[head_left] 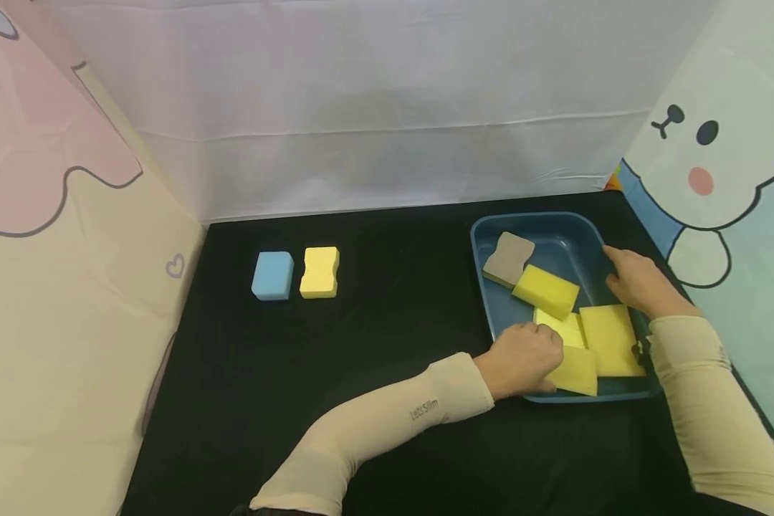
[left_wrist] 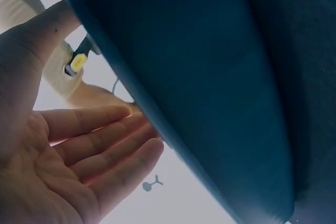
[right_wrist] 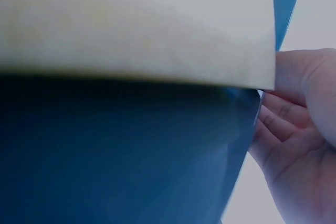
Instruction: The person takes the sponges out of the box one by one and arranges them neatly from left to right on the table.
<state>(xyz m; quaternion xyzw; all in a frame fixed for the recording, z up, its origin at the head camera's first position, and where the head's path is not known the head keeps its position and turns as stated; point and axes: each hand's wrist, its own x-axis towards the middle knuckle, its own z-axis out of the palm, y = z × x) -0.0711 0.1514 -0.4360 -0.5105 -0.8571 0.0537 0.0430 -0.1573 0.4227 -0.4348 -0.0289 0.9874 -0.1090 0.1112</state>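
Note:
A blue plastic tray [head_left: 557, 242] holds a grey notched sponge [head_left: 509, 259] and several yellow sponges [head_left: 611, 340]. Over its near left corner lies my left hand [head_left: 524, 360]; in the left wrist view its fingers [left_wrist: 113, 153] stretch fairly straight across the rim, the thumb at the edge. My right hand [head_left: 641, 281] holds the tray's right rim, thumb inside the wall and fingers outside, as the right wrist view shows. A pale sponge side [right_wrist: 136, 24] fills the top of that view.
On the black tabletop [head_left: 374, 344], left of the tray, lie a blue sponge [head_left: 273, 276] and a yellow notched sponge [head_left: 319, 272]. A white cloth wall [head_left: 393, 165] rises behind, with printed cloth on both sides.

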